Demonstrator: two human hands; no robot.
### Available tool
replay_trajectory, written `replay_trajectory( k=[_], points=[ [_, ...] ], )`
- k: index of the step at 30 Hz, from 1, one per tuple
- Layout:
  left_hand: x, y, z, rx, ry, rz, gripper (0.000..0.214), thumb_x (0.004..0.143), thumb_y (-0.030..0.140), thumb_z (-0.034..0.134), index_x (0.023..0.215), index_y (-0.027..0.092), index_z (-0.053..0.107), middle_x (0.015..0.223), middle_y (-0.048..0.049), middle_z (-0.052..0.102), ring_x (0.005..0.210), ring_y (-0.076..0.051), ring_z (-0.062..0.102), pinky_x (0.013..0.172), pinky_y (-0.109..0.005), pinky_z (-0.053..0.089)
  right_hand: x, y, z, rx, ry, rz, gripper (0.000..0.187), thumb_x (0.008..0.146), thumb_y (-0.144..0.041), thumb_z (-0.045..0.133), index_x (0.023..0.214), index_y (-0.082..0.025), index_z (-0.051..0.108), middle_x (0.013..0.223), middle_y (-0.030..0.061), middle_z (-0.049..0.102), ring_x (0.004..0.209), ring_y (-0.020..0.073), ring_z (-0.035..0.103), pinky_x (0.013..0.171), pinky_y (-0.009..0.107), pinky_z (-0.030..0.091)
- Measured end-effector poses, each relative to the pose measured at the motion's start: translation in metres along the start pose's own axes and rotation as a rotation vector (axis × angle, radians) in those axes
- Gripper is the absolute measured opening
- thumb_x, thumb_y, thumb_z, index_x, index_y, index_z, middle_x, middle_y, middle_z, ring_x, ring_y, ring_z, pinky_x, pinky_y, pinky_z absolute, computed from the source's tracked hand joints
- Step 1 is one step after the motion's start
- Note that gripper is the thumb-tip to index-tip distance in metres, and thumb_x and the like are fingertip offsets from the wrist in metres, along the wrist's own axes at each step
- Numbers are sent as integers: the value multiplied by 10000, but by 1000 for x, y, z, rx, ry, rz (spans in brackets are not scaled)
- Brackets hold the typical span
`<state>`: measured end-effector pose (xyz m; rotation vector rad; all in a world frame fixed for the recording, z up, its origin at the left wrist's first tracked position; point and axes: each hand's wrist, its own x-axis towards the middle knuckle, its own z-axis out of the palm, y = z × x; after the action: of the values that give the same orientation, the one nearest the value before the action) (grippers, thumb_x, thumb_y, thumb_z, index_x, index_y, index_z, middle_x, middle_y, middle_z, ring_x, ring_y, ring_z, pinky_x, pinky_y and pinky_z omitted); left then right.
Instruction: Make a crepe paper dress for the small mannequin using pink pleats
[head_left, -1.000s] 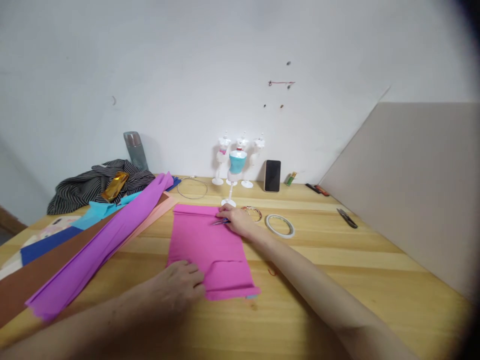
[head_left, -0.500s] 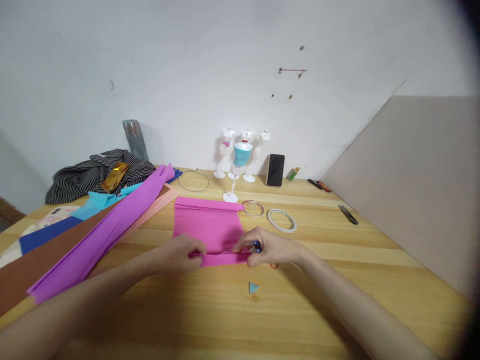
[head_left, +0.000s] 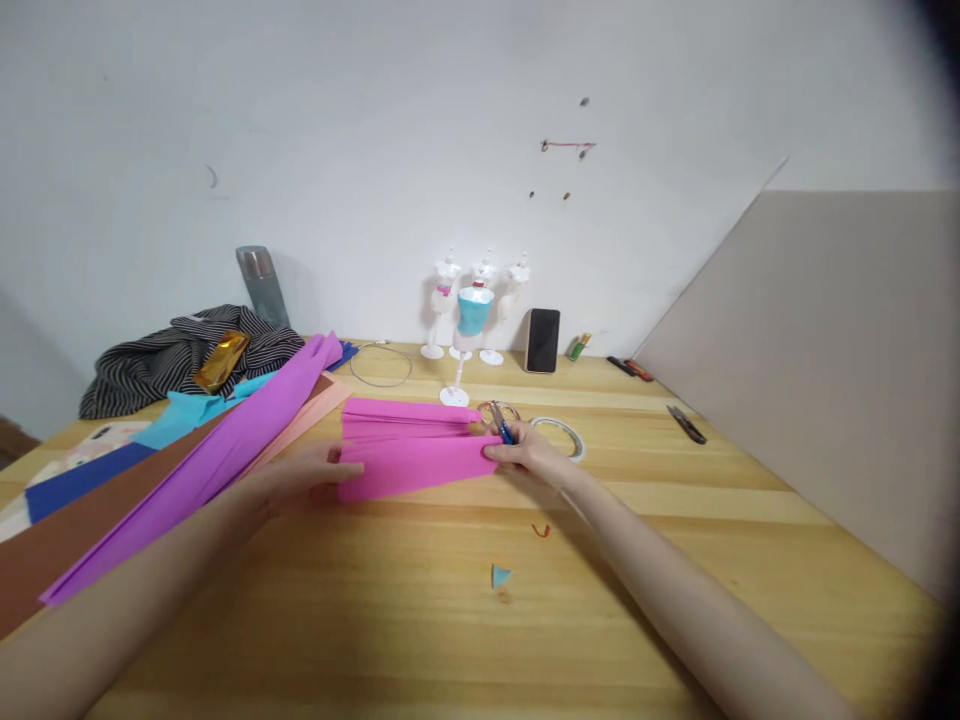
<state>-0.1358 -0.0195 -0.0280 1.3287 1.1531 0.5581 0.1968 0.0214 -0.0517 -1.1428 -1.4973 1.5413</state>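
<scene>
A pink paper sheet point(head_left: 409, 445) lies folded over on the wooden table point(head_left: 675, 560), its near half doubled back toward the wall. My left hand point(head_left: 311, 475) pinches the fold's left end. At the right end, my right hand point(head_left: 525, 455) grips the paper and also holds small blue-handled scissors point(head_left: 501, 424), their blades pointing up and away.
Long purple point(head_left: 217, 465), peach, brown and blue paper sheets lie at the left. A tape ring point(head_left: 561, 435), wire hoop point(head_left: 381, 365), white mannequin stands point(head_left: 472, 315), phone point(head_left: 541, 340), flask point(head_left: 259, 285), striped cloth point(head_left: 172, 355) and thread snips point(head_left: 686, 424) stand farther back. A small blue scrap point(head_left: 499, 575) lies near me.
Both hands lifted the pink sheet's near edge and folded it back toward the wall. The right hand with the scissors moved from the far edge to the fold's right end. The blue scrap became uncovered.
</scene>
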Motion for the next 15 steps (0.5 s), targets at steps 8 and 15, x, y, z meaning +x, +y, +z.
replay_trajectory(
  k=[8, 15],
  points=[
    [0, -26, 14, -357, 133, -93, 378, 613, 420, 806, 819, 152, 640, 733, -13, 639, 634, -133, 594, 603, -253, 462, -1, 11, 8, -46, 2, 80, 373, 524, -366, 834, 745, -150, 625, 462, -91, 388, 417, 37, 232, 430, 230, 111],
    [-2, -24, 21, -410, 270, -50, 404, 570, 416, 823, 803, 150, 626, 645, 26, 609, 544, -107, 563, 546, -236, 472, -5, 11, 9, -3, 42, -33, 325, 527, -350, 822, 713, -146, 650, 651, -7, 592, 592, 110, 484, 551, 239, 370]
  ],
)
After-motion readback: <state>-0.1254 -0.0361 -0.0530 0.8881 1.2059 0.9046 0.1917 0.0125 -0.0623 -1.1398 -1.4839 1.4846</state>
